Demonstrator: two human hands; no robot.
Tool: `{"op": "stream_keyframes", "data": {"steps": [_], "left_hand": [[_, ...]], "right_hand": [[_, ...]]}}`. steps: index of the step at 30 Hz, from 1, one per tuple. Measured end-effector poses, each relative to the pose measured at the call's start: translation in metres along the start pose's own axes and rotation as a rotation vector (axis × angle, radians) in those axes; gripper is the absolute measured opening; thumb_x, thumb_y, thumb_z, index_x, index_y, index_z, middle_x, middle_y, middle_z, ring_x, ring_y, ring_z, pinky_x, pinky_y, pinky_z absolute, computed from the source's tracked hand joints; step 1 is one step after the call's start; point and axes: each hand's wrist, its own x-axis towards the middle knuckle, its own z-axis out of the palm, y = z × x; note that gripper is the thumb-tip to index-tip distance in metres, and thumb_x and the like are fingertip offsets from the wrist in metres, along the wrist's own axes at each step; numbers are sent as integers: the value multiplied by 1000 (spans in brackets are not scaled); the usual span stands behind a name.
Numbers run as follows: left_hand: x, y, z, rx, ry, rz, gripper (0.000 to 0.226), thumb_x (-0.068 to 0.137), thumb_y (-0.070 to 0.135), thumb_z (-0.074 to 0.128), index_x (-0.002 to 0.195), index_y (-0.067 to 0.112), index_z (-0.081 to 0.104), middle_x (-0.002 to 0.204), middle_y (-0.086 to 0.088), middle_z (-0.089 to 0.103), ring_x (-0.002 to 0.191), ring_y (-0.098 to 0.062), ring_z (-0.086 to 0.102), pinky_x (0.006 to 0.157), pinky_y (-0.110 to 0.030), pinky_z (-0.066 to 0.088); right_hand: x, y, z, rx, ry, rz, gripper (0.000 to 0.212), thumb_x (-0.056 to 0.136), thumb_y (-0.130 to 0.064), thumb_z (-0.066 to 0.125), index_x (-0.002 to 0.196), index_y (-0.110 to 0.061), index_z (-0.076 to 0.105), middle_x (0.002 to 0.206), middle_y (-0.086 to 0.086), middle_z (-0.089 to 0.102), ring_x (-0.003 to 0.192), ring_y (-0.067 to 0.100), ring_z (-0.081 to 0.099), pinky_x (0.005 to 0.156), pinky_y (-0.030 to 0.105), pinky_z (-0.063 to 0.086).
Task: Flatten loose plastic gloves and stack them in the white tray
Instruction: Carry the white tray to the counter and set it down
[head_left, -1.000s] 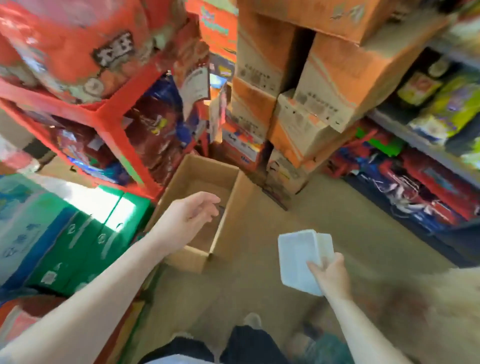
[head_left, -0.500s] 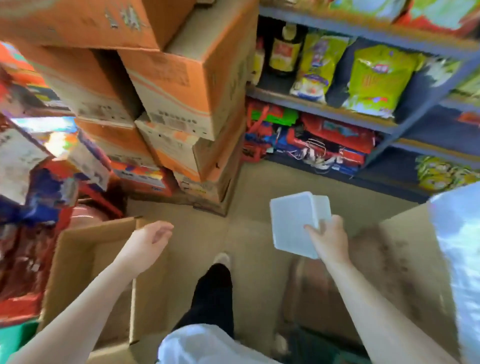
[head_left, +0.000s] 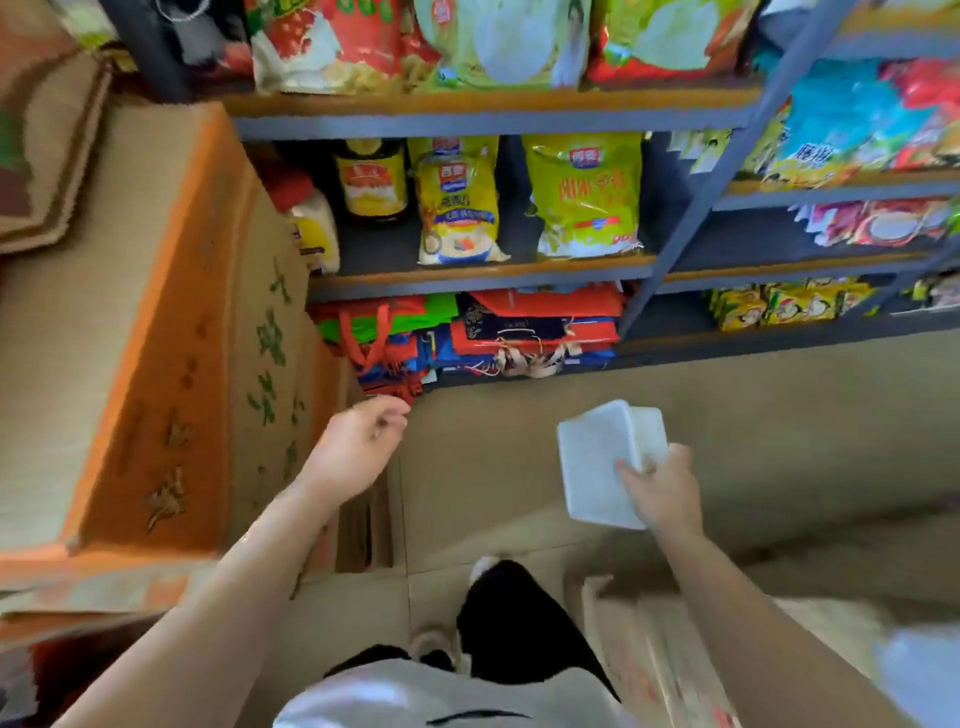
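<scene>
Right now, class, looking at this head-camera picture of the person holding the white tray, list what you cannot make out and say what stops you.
- Inside of the white tray, head view: tilted, and the right hand covers one end, so any gloves in it are unseen.
- Left hand: motion blur hides the fingertips.
- Cardboard box at lower right: blurred and cut by the frame edge.
- Loose gloves: none identifiable.

A small shop's stockroom or back aisle: metal shelves (head_left: 488, 122) packed with bright snack bags (head_left: 584, 197) (yellow, green, red), stacked cardboard cartons (head_left: 156, 322) beside them, folded bags (head_left: 535, 325) on the lowest shelf.
</scene>
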Motion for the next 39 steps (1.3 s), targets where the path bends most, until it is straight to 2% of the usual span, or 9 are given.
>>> {"op": "stream_keyframes", "data": {"steps": [5,9,13,17,22,27,31,36,39], "left_hand": [[138,65,9,11,-56,145,21,94,16,49,112,16,61,102,2,62,90,-16,62,82,-23,46],[228,111,21,81,-150,221,22,93,14,50,113,15,60,106,-3,65,90,-18,62,81,-29,49],[313,148,27,179,-292,302,18,93,12,51,108,18,59,95,-1,61,82,-18,58,66,-14,41],[401,191,41,253,-392,364,20,92,10,52,109,18,59,98,-2,62,89,-22,61,81,-30,45],[486,253,98,337,-559,522,22,93,16,51,114,16,60,106,-5,64,94,-20,59,84,-30,44],[503,324,167,360,-729,682,26,95,15,47,118,12,58,103,-6,65,81,-16,57,70,-22,41],[512,397,242,360,-883,764,26,96,17,45,119,16,57,109,-7,66,102,-23,62,75,-23,41],[504,496,346,356,-936,888,24,93,14,50,115,16,59,91,2,62,90,-17,62,74,-27,43],[498,548,403,369,-945,884,24,92,14,51,114,16,60,95,0,64,88,-18,63,79,-28,45]], "right_hand": [[82,-12,-3,11,50,224,53,77,-29,69,110,-3,36,104,17,55,100,38,56,80,43,47],[147,-43,-17,63,113,295,56,78,-31,69,112,-1,36,114,25,57,105,42,56,85,46,48],[201,-85,-51,132,205,301,57,79,-30,68,116,-1,37,116,21,57,107,40,54,84,43,45],[249,-115,-84,214,339,282,52,80,-28,66,115,-2,38,113,17,56,105,37,53,81,40,43],[295,-122,-111,318,523,388,52,80,-26,67,117,-5,37,98,3,48,88,27,49,73,33,40],[306,-93,-124,346,607,571,55,79,-29,67,119,-9,37,98,0,50,87,23,49,79,39,47],[318,-45,-145,394,673,761,54,78,-29,66,119,-11,37,98,0,51,86,24,50,78,38,46],[351,30,-189,419,671,909,51,79,-29,65,117,-11,36,98,3,52,89,28,53,81,47,50],[381,73,-234,453,639,960,54,77,-33,66,117,-13,35,100,3,52,94,30,56,82,51,51]]}}
